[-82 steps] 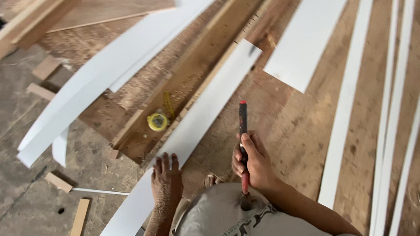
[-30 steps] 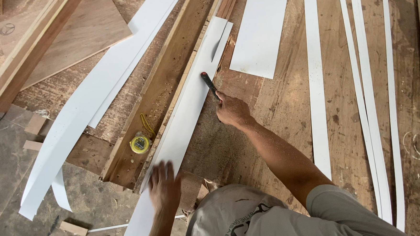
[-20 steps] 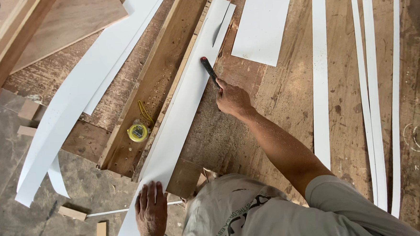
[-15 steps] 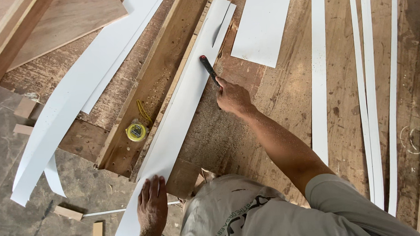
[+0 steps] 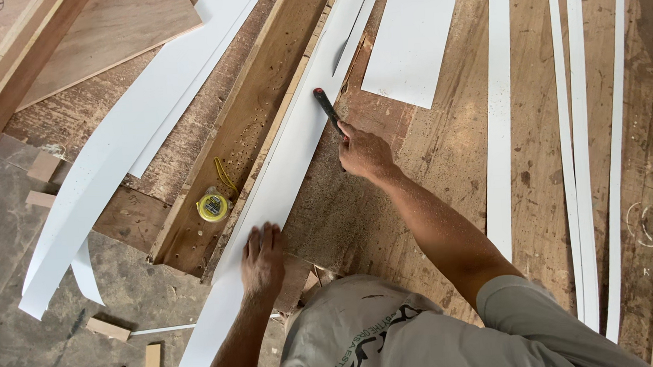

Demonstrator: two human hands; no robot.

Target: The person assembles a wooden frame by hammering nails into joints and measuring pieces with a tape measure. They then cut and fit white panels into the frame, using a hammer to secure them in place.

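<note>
scoring a long white strip on a plywood floor

the right hand (image 5: 364, 153) is closed around a dark-handled cutting tool (image 5: 329, 109), whose tip rests on the right edge of a long white laminate strip (image 5: 295, 157). the strip runs diagonally from the lower left of the view to the upper middle and lies along a wooden beam (image 5: 245, 128) on the plywood floor (image 5: 444, 162). the left hand (image 5: 262, 258) lies flat, fingers spread and gripping nothing, pressing the near part of the same strip. judged from this posture, the step in hand is a lengthwise cut or score, with the blade partway up the strip. the next move would seem to call for steady downward pressure from the flat hand, a straight pull of the blade along the edge, and fingers kept clear of its line.

counted: one cutting tool; one yellow tape measure (image 5: 212, 206), lying on the beam just left of the strip; one wide white sheet (image 5: 412, 41) beyond the tool; four narrow white strips at right (image 5: 499, 122), roughly parallel and well apart from the hands; two long curved white offcuts at left (image 5: 127, 142), overlapping; one plywood board (image 5: 103, 35) at upper left; about four small wood blocks (image 5: 108, 329) on the concrete at lower left, their exact number uncertain.
</note>
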